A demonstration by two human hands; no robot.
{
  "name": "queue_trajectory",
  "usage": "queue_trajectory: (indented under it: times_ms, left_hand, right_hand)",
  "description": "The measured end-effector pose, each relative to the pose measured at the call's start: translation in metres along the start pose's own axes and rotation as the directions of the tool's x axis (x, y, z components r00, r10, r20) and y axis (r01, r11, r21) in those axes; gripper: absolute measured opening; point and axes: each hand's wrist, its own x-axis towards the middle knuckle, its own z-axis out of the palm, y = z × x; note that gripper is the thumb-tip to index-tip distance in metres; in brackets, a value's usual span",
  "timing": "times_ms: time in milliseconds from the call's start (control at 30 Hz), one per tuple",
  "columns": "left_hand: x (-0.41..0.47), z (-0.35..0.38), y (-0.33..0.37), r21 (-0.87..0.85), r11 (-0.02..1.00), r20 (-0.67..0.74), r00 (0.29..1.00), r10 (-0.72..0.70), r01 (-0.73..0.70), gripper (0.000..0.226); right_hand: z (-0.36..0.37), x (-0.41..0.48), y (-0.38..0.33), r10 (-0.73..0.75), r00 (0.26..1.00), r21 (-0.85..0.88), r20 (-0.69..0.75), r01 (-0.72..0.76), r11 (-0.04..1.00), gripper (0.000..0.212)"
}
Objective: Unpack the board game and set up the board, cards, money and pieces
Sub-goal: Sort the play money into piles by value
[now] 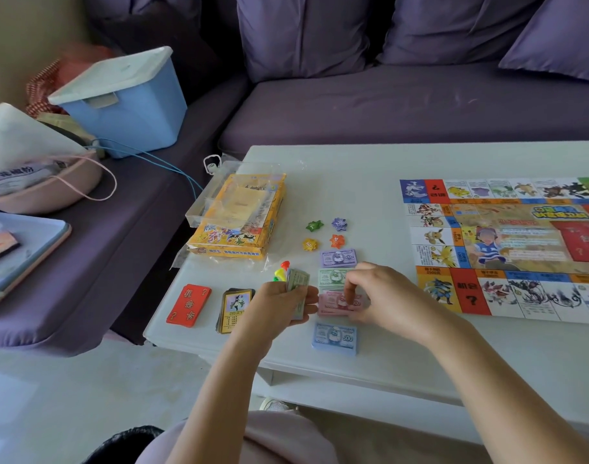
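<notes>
The left hand (279, 306) curls round a wad of banknotes (298, 284). The right hand (383, 296) pinches the top note of the pink stack (333, 308). From it, the purple stack (338, 257) and green stack (331, 276) lie at twelve o'clock and the blue stack (335, 336) at six. At ten o'clock the yellow game box (236, 236) sits on the white desk (353, 182), with a clear plastic tray (216, 202) on top, perhaps holding a paper sheet. The red card deck (189, 304) and property card deck (234, 309) lie at nine o'clock, the board (504, 246) at three.
</notes>
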Motion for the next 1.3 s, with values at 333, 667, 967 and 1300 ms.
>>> queue_trajectory:
  times_ms: [333, 667, 967, 1300]
  left_hand:
    - [0.002, 0.001, -0.001, 0.001, 1.0, 0.008, 1.0, 0.003, -0.003, 0.023]
    - [0.005, 0.0, -0.002, -0.004, 1.0, 0.015, 1.0, 0.011, -0.01, 0.023]
    - [0.013, 0.004, -0.001, 0.194, 0.935, -0.078, 0.946, 0.316, -0.296, 0.023]
    - [0.025, 0.014, 0.003, 0.473, 0.785, 0.026, 0.897, 0.442, -0.4, 0.028]
  right_hand:
    - [0.006, 0.007, 0.001, -0.024, 0.999, -0.005, 0.023, 0.024, 1.0, 0.016]
    - [0.012, 0.012, 0.001, -0.074, 0.997, 0.016, 0.013, 0.074, 0.997, 0.018]
    - [-0.019, 0.033, 0.024, 0.063, 0.965, 0.175, -0.253, -0.019, 0.984, 0.01]
    - [-0.02, 0.073, 0.045, -0.013, 0.998, 0.199, -0.056, 0.024, 0.98, 0.007]
